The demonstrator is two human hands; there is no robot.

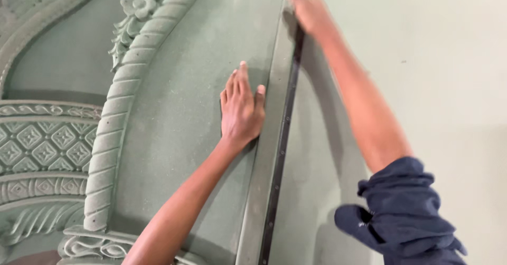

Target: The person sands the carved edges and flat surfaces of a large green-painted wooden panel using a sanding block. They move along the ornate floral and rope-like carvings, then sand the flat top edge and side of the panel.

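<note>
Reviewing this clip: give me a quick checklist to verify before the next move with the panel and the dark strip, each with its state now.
1. Left hand flat on the green panel: ok.
2. Right hand at the top of the dark strip: ok.
3. Right grip closed on the strip: cannot tell, the hand is blurred at the picture's edge.
4. Strip lying straight along the panel's edge: ok.
5. Left fingers clear of the strip: ok, the thumb sits beside it.
6. Strip's lower end seated: cannot tell, out of view.
</note>
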